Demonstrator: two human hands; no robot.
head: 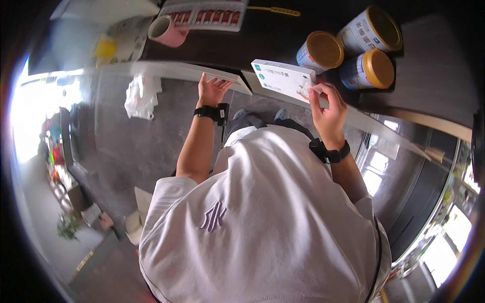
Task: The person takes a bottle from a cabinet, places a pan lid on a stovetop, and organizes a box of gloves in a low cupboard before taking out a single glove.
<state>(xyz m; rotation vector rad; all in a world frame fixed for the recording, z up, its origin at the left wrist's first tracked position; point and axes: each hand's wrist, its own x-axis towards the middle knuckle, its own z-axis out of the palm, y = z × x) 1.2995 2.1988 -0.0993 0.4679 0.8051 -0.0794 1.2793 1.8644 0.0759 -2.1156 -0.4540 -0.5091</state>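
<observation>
My right hand (329, 110) pinches a bit of clear plastic (307, 89) between thumb and fingers, at the right end of a white cardboard box of disposable gloves (278, 77). The box bears green marks and writing and lies at the edge of the dark tabletop. My left hand (213, 90) has its fingers apart, palm up, at the white front panel of a partly pulled-out drawer (223, 77); whether it touches the panel is hard to tell. Both wrists wear black straps with small devices.
Gold-lidded tins (325, 49) stand behind the box. Farther left are a pink mug (168, 32), a tray of small red-brown vials (216, 16) and a yellow strap (280, 11). A white plastic bag (141, 96) hangs or lies at left, below the edge.
</observation>
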